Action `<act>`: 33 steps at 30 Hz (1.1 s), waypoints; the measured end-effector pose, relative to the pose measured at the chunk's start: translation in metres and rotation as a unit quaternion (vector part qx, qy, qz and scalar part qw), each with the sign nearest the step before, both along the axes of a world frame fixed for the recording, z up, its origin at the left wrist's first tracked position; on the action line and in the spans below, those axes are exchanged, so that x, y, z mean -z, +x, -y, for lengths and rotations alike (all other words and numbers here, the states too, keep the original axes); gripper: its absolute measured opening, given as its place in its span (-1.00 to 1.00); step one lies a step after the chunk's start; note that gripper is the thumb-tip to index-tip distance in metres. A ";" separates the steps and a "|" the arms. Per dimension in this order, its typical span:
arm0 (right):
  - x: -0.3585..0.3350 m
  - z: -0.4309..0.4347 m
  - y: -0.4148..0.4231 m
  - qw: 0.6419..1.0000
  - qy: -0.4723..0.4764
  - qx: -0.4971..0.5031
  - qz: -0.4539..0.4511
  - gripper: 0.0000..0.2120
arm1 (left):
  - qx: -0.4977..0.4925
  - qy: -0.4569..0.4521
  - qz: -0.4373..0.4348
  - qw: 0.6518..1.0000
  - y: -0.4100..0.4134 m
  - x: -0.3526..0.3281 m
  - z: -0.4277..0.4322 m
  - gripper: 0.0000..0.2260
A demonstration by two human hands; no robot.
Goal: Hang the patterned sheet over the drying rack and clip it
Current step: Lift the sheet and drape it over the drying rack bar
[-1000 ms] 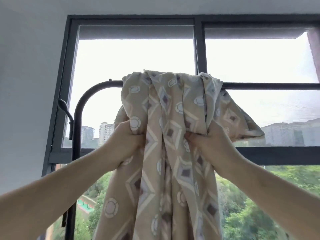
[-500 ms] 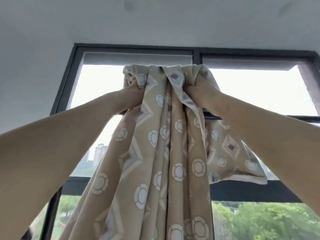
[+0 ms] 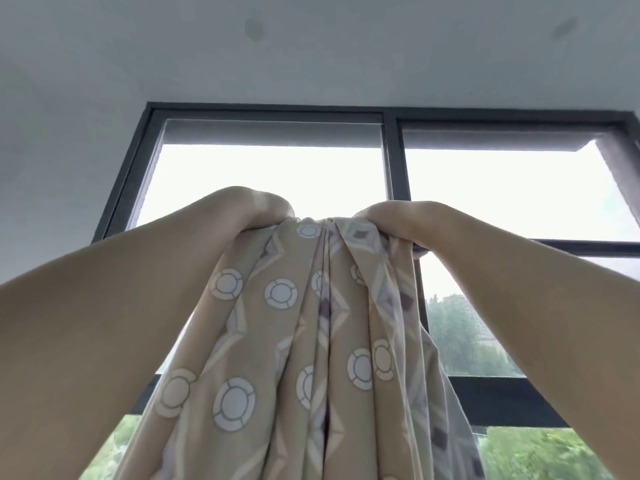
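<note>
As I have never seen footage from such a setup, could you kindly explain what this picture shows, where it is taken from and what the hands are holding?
There is no machine here: this is a person working bare-handed, filmed by a head-worn camera tilted up toward a dark-framed window and the ceiling. The left hand and the right hand each grip the bunched top of a beige patterned sheet, which hangs down below them. Beside the right hand runs a dark bar, apparently the drying rack's rail. No clip is in view.
</note>
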State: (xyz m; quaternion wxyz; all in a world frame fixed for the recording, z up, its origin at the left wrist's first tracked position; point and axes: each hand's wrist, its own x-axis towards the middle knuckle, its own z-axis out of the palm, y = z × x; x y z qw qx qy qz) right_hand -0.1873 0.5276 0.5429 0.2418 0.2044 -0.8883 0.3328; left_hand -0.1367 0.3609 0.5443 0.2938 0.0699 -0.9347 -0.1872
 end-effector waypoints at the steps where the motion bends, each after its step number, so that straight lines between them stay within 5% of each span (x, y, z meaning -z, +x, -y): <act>1: 0.002 0.003 -0.002 0.999 0.004 0.001 -0.042 -0.64 | 0.001 0.001 -0.041 0.999 -0.003 0.002 0.002 -0.71; 6: 0.037 0.004 -0.005 0.917 0.127 0.215 -0.310 -0.61 | -0.067 -0.053 -0.196 0.977 -0.012 0.024 0.023 -0.67; 9: 0.074 0.005 -0.007 0.913 0.064 0.179 -0.361 -0.58 | -0.067 -0.079 -0.283 0.954 -0.010 0.061 0.027 -0.58; 14: 0.148 0.020 0.013 0.942 -0.200 -0.143 -0.227 -0.46 | 0.147 0.107 -0.352 0.918 0.007 0.129 0.022 -0.49; 17: 0.180 0.016 0.026 0.935 -0.273 -0.185 -0.129 -0.40 | 0.178 0.245 -0.355 0.885 0.023 0.157 0.017 -0.34; 20: 0.182 0.010 0.029 0.960 -0.224 -0.169 -0.011 -0.70 | 0.162 0.307 -0.305 0.887 0.024 0.173 0.015 -0.45; 26: 0.145 0.008 0.047 0.985 -0.076 -0.116 -0.105 -0.83 | 0.161 0.146 -0.236 0.947 0.037 0.139 0.005 -0.68; 33: 0.053 0.006 0.064 0.929 -0.168 -0.167 -0.284 -0.87 | 0.301 0.240 -0.316 0.867 0.057 0.040 0.002 -0.87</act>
